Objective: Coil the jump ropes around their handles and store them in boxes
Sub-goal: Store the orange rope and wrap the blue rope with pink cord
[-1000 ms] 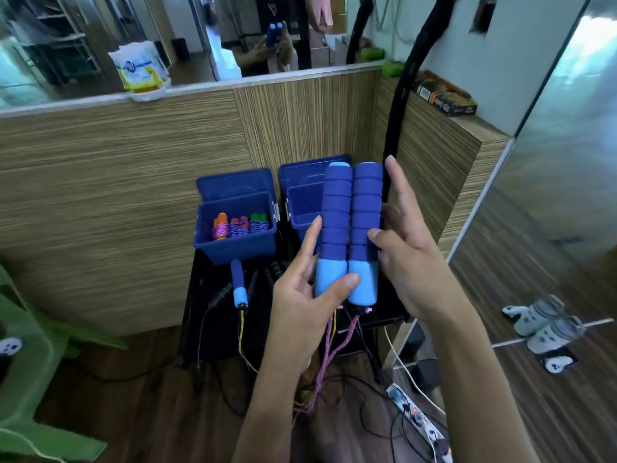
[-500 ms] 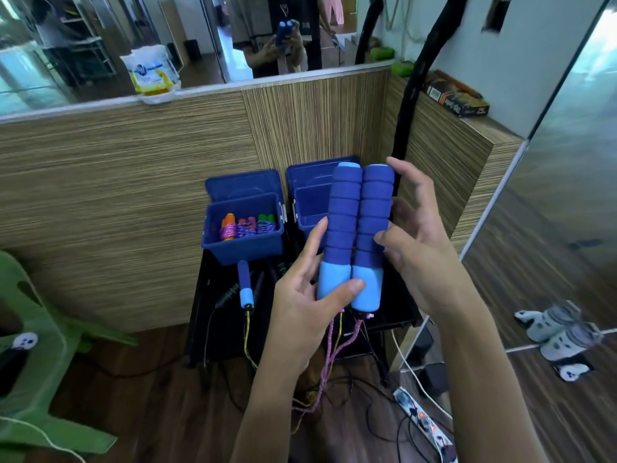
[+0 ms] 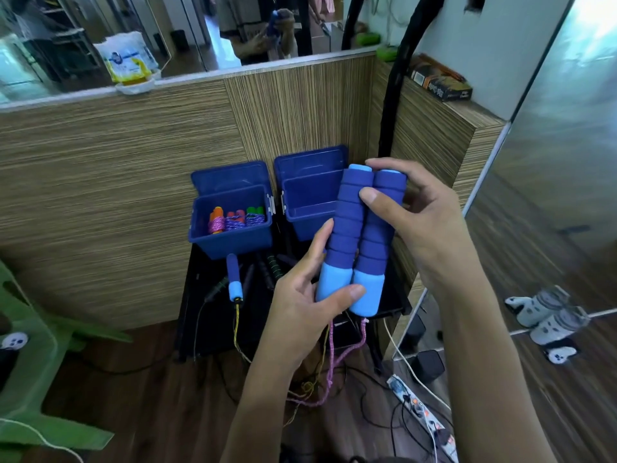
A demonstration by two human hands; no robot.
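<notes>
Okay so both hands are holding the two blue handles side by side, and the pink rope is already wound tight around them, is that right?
Not quite. The left hand and right hand do hold the two blue handles side by side, but the head view shows the pink rope hanging loose below them toward the floor, not wound around them.

Green chair (image 3: 30,332) at left. Power strip (image 3: 422,414) on wood floor at bottom right, cables round it. Slippers (image 3: 544,315) further right. Bag (image 3: 128,63) on ledge w/ mirror behind; dark carton (image 3: 440,83) on right ledge.
</notes>
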